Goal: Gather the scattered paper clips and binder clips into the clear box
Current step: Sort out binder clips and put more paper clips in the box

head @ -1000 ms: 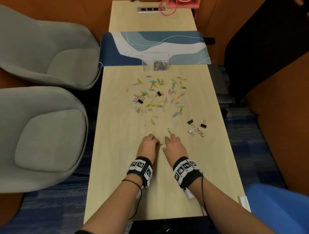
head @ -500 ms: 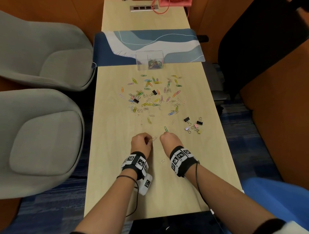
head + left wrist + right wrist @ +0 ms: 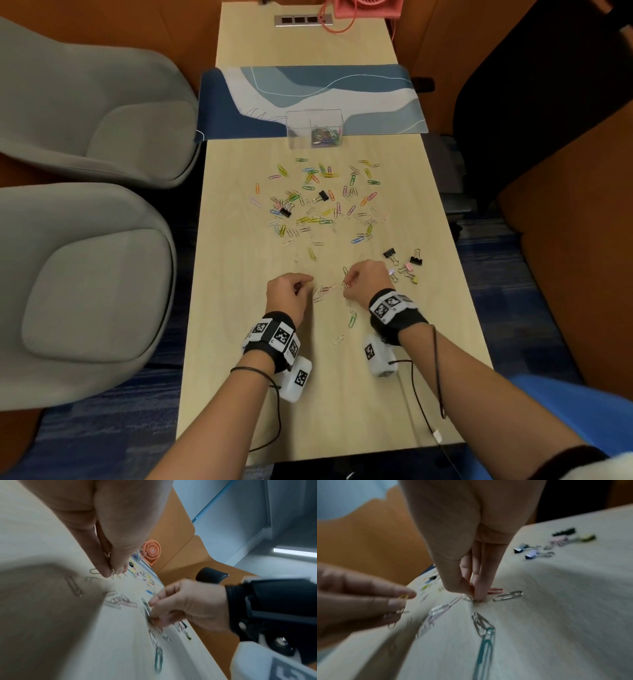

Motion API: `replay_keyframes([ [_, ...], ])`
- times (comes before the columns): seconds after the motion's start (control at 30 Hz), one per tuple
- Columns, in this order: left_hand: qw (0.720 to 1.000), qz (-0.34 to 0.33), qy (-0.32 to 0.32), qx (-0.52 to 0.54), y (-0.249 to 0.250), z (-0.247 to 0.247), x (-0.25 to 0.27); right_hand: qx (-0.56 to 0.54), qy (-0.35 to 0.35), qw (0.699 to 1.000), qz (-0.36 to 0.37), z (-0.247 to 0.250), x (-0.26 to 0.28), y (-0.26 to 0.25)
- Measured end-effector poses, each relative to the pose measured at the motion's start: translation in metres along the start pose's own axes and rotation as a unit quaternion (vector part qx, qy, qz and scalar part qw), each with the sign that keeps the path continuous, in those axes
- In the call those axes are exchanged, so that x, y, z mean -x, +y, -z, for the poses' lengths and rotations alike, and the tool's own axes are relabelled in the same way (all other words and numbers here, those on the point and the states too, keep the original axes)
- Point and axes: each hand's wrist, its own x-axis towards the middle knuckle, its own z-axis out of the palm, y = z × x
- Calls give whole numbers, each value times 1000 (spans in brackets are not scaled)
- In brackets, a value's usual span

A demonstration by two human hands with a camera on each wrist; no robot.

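Many coloured paper clips (image 3: 318,205) lie scattered mid-table, with black binder clips (image 3: 322,196) among them. More binder clips (image 3: 404,263) sit just right of my right hand. The clear box (image 3: 315,128) stands at the mat's near edge and holds some clips. My left hand (image 3: 306,286) pinches a few small clips (image 3: 112,573) against the table. My right hand (image 3: 345,284) pinches clips (image 3: 469,597) at its fingertips. Several loose clips (image 3: 325,291) lie between the hands. A linked string ending in a green clip (image 3: 352,320) lies by my right wrist.
A blue patterned desk mat (image 3: 308,99) crosses the table behind the box. Two grey chairs (image 3: 96,113) stand close along the left edge. A pink fan (image 3: 363,7) and a power socket strip (image 3: 303,20) are at the far end. One silver clip (image 3: 339,339) lies nearer me.
My right hand's fingers, flatter on the table a second ago, have curled into a pinch. Both hands have drawn a little apart, leaving loose clips between them.
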Motion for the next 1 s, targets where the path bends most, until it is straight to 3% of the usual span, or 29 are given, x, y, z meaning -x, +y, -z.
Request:
replay_keyframes([
  [0.13,1000,3,16,16,6,10,-17,-165,-25,985,-41,14,-3,18],
  [0.3,996,-26,30,79,25,20,-44,-362,-93,926,-47,43,-1,16],
  [0.43,990,-53,38,126,50,28,-77,-447,-57,892,-35,82,-18,-4],
  [0.6,983,-100,50,144,100,42,-150,-492,26,870,2,145,-73,-33],
  [0.77,973,-158,109,131,154,59,-254,-496,98,862,42,201,-155,-61],
  [1.0,969,-205,126,65,176,44,-357,-490,154,855,80,226,-256,-85],
])
